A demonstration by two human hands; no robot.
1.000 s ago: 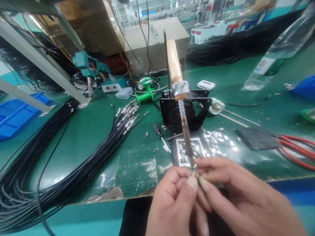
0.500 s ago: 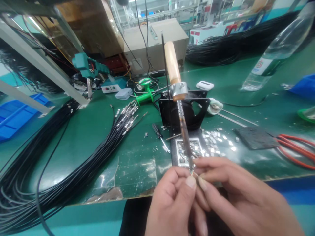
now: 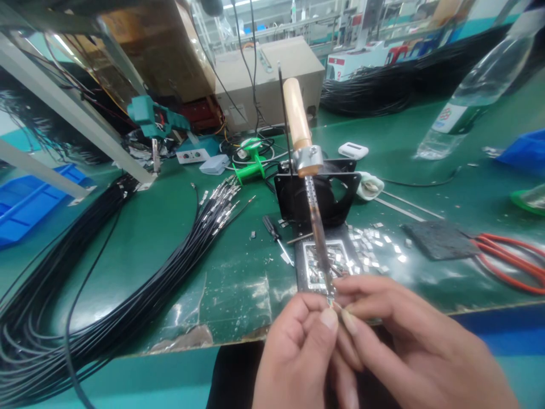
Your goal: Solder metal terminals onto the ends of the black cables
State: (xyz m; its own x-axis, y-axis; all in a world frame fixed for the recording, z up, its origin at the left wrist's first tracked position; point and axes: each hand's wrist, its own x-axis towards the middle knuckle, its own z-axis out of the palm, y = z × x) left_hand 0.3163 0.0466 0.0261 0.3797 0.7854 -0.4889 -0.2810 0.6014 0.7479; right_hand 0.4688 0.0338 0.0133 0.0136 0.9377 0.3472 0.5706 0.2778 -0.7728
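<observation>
Handle: pale wood, uppermost part of a soldering iron that slants down toward the near edge of the bench.
Collar: shiny metal, clamped round the handle's lower end.
Shaft: perforated near the collar, browned and dull lower down — narrowing to the tip.
Workpiece: tiny, glinting, held up right at the iron's tip — too blurred to tell its shape or whether they touch.
</observation>
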